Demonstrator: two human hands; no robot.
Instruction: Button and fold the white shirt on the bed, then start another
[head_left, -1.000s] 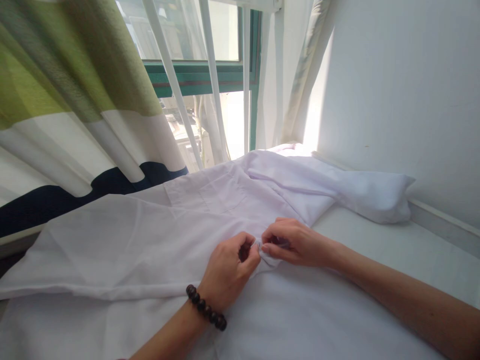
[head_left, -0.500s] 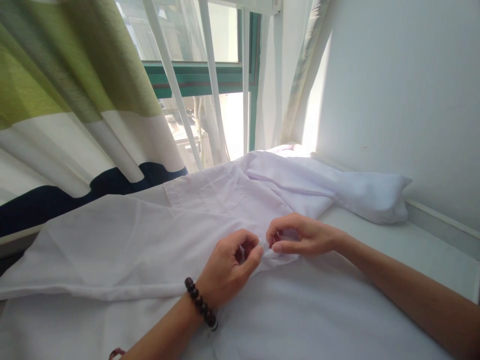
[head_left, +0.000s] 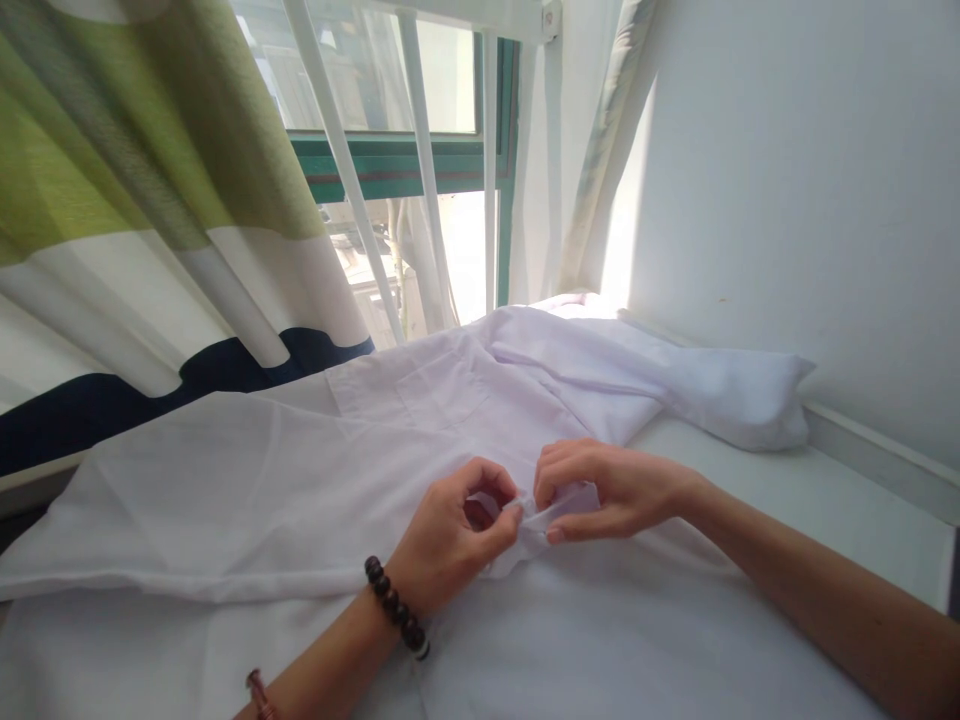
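The white thin-cloth shirt [head_left: 285,480] lies flat, so a hand can pass freely above it. Right of the shirt, a bare strip of what seems a white counter [head_left: 810,490] stays open up to the white painted wall [head_left: 787,200]. Behind the shirt, slanted white metal window bars [head_left: 352,190] block the way. Left of it hangs the green, white and navy striped curtain [head_left: 112,220].

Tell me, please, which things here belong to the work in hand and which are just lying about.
In hand: white shirt, its front edge pinched between left hand and right hand.
Lying about: striped curtain, window bars, white ledge.
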